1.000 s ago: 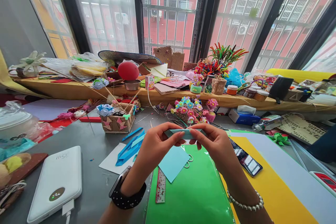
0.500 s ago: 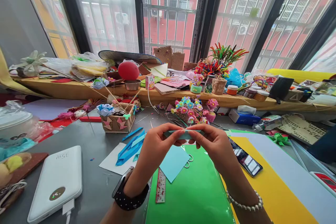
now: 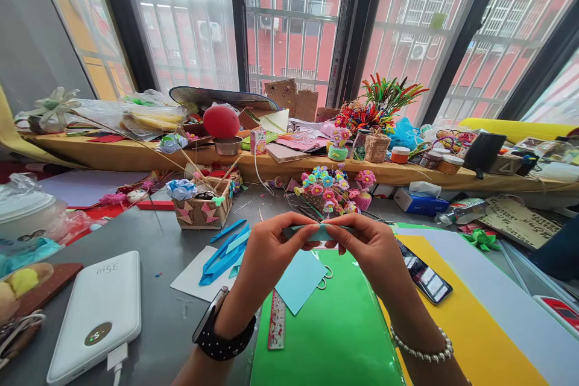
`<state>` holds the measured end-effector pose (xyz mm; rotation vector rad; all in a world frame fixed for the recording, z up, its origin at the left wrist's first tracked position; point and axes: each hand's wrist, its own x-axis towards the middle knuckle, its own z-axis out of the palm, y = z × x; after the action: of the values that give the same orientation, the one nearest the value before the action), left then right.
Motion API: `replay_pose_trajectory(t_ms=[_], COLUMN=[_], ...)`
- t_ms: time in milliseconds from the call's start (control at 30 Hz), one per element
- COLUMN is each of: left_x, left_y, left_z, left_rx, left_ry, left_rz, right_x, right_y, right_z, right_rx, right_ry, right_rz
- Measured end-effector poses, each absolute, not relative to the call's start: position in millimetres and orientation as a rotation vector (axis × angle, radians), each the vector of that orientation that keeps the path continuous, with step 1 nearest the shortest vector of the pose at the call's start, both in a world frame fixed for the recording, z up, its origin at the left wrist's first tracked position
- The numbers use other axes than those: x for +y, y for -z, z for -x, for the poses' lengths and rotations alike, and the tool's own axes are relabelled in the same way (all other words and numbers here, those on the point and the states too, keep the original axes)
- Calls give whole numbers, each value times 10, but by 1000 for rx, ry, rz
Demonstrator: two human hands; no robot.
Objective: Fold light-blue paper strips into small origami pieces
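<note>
Between my two hands is a folded piece of light blue paper [image 3: 321, 233], held level above the green mat [image 3: 335, 325]. My left hand [image 3: 278, 241] pinches its left part between thumb and fingers. On the right part, my right hand [image 3: 364, 238] grips the same way, and the two thumbs nearly meet at the middle. Much of the paper is hidden behind my fingers. Below lies a flat light blue sheet [image 3: 299, 283], with scissors [image 3: 324, 277] partly under it and a patterned ruler [image 3: 277, 321] by its left side.
Folded blue paper strips [image 3: 224, 256] lie on a white sheet [image 3: 185, 280] to the left. A cardboard box [image 3: 203, 211] stands behind them. A white power bank [image 3: 97, 313] sits at left. On the right, a phone [image 3: 425, 271] rests on yellow paper [image 3: 470, 325].
Both hands stay in nearly the same place, still gripping the folded paper. The paper has tilted slightly, and a little more of its face shows below the thumbs.
</note>
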<state>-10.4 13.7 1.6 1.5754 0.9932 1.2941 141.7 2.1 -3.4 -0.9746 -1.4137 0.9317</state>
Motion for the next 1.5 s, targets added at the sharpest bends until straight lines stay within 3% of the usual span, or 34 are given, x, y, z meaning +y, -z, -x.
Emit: replay_pose_trajectory(t_ms=[267, 467, 633, 1500], left_x=[124, 169, 169, 185], left_y=[-24, 49, 119, 170], left_z=[122, 144, 66, 84], left_rx=[1025, 1234, 1418, 1549], left_ry=[-1254, -1278, -1051, -1151], left_rz=[-1813, -2766, -3292, -3218], right_x=[21, 110, 227, 240], right_y=[38, 104, 236, 281], right_z=[-1419, -1482, -1464, -1448], right_rx=[-1492, -1699, -1794, -1881], right_ry=[-842, -551, -351, -91], right_rz=[1020, 1115, 1202, 1299])
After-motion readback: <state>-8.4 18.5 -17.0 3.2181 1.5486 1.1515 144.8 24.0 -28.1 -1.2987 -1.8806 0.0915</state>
